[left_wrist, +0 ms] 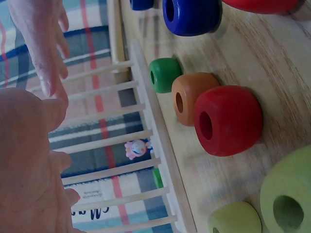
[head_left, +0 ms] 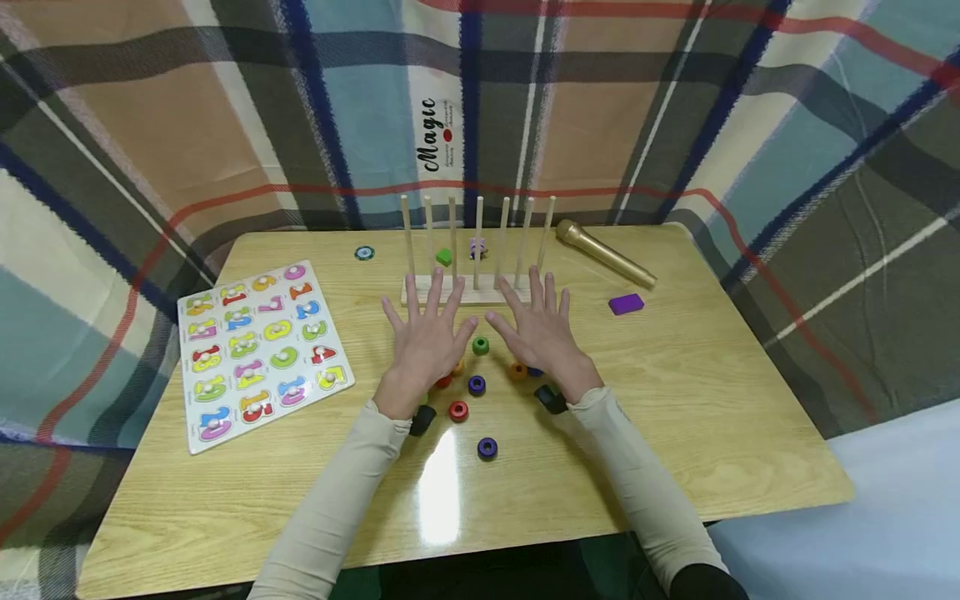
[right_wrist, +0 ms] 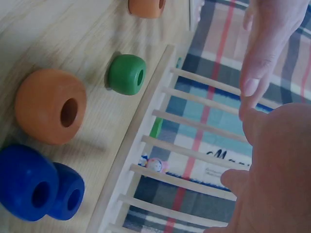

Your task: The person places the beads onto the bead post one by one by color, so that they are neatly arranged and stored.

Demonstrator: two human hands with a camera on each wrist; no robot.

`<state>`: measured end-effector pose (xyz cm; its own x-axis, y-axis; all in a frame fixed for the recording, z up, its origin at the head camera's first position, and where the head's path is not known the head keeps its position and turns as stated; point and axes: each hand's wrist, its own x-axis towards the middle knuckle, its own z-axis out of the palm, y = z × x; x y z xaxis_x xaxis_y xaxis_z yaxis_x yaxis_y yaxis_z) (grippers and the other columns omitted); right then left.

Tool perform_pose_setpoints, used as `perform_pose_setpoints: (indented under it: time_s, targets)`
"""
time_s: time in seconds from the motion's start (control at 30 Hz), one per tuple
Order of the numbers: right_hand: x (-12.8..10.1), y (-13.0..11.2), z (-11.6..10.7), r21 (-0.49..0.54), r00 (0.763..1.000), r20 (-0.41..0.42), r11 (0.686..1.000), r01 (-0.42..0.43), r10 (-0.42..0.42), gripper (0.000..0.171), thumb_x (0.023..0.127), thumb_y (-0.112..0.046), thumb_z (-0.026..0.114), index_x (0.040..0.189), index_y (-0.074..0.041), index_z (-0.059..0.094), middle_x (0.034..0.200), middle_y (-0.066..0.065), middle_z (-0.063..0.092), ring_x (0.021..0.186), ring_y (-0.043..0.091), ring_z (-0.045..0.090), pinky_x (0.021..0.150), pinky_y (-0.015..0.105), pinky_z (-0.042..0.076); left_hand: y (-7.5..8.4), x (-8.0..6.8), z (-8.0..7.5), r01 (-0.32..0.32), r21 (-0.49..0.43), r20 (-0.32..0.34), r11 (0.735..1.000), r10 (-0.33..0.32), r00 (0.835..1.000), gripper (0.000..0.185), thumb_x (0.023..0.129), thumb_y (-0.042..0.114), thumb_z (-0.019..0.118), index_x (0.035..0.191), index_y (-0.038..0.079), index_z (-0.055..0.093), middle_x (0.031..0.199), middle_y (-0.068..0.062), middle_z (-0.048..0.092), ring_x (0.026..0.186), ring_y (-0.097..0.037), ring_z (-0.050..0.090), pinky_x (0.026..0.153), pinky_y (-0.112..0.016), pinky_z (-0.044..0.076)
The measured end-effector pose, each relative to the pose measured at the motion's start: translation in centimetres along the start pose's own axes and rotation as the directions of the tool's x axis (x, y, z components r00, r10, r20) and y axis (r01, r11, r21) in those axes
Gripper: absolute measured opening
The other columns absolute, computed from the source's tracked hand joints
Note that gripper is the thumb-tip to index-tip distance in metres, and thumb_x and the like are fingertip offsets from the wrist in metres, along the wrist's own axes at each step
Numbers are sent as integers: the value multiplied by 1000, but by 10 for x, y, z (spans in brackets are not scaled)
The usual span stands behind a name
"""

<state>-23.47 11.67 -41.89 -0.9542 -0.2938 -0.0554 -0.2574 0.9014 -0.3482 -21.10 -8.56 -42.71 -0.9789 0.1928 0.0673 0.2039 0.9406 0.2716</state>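
Palms down and fingers spread, my left hand [head_left: 426,337] and right hand [head_left: 543,333] hover over the table in front of a wooden peg rack [head_left: 480,292] with several upright bare pegs. Neither hand holds anything. Loose beads lie between and under them: a green bead [head_left: 481,345], a blue bead [head_left: 476,385], a red bead [head_left: 458,411] and another blue bead [head_left: 487,448] nearest me. The left wrist view shows a red bead [left_wrist: 235,121] against an orange bead [left_wrist: 187,92], with light green beads [left_wrist: 282,174] nearby. Beside the right hand are an orange bead [right_wrist: 39,104] and blue beads [right_wrist: 19,179].
A number puzzle board [head_left: 262,354] lies at the left. Behind the rack are a round token [head_left: 363,252], a green block [head_left: 444,257] and a small figurine [head_left: 477,247]. A gold microphone [head_left: 607,254] and a purple block [head_left: 626,304] lie at the right.
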Motion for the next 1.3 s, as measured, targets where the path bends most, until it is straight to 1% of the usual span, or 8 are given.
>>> perform_pose_setpoints:
  time_s: [0.4, 0.5, 0.67, 0.77, 0.87, 1.03, 1.17, 1.3]
  targets:
    - [7, 2, -3, 27, 1000, -18, 999, 24, -23, 74, 111, -64, 37, 174, -30, 19, 178, 23, -10, 163, 48, -12, 126, 69, -11, -13, 6, -5, 0, -95, 27, 996, 3, 1000, 72, 114, 57, 35, 174, 25, 12, 181, -10, -7, 161, -48, -19, 119, -82, -6]
    - [2, 7, -8, 62, 997, -41, 996, 64, -62, 71, 111, -56, 50, 170, -21, 34, 176, 26, 15, 163, 48, 10, 129, 68, 0, -38, 10, -15, 22, -252, 32, 967, -14, 999, 74, 112, 49, 47, 174, 20, 19, 180, -16, 6, 164, -47, 0, 126, -74, 6]
    - [-8, 4, -8, 70, 976, -63, 974, 214, -209, 45, 107, -31, 67, 144, -5, 66, 142, 23, 65, 134, 42, 60, 116, 60, 42, -104, 26, -24, 63, -448, 73, 892, -34, 997, 73, 110, 28, 60, 170, 5, 25, 172, -27, 24, 159, -48, 24, 125, -65, 26]
    - [-8, -17, -1, 65, 945, 0, 943, 328, -328, 35, 105, -25, 70, 133, -3, 72, 124, 17, 74, 115, 35, 70, 100, 52, 56, -136, 42, -19, 67, -467, 131, 882, -6, 991, 77, 108, 21, 62, 169, -1, 20, 170, -31, 23, 157, -50, 27, 126, -64, 26]
    - [2, -47, 8, 51, 900, 113, 907, 417, -420, 33, 105, -25, 71, 131, -5, 73, 115, 12, 75, 105, 28, 71, 90, 46, 59, -152, 58, -11, 58, -475, 165, 878, 24, 986, 84, 106, 21, 67, 170, -2, 17, 169, -32, 25, 153, -50, 33, 125, -63, 29]
    - [29, -90, 31, -103, 839, 276, 854, 510, -468, 39, 105, -32, 69, 138, -12, 69, 117, 8, 71, 103, 26, 68, 88, 42, 57, -155, 73, 3, 62, -510, 172, 858, 31, 985, 91, 101, 21, 74, 171, 3, 18, 168, -26, 31, 149, -47, 36, 121, -62, 34]
    - [43, -103, 45, -195, 825, 334, 824, 533, -455, 33, 102, -34, 72, 129, -14, 72, 110, 4, 69, 96, 22, 65, 83, 40, 55, -151, 77, 15, 39, -533, 127, 845, 34, 991, 88, 98, 15, 76, 169, 2, 25, 162, -26, 39, 137, -44, 43, 116, -59, 39]
    - [46, -103, 48, -172, 816, 339, 822, 543, -468, 22, 101, -31, 74, 115, -14, 74, 102, 2, 68, 88, 19, 62, 78, 39, 54, -148, 77, 22, 31, -559, 93, 829, 26, 995, 82, 98, 12, 77, 166, 0, 32, 158, -26, 43, 130, -42, 47, 113, -57, 41]
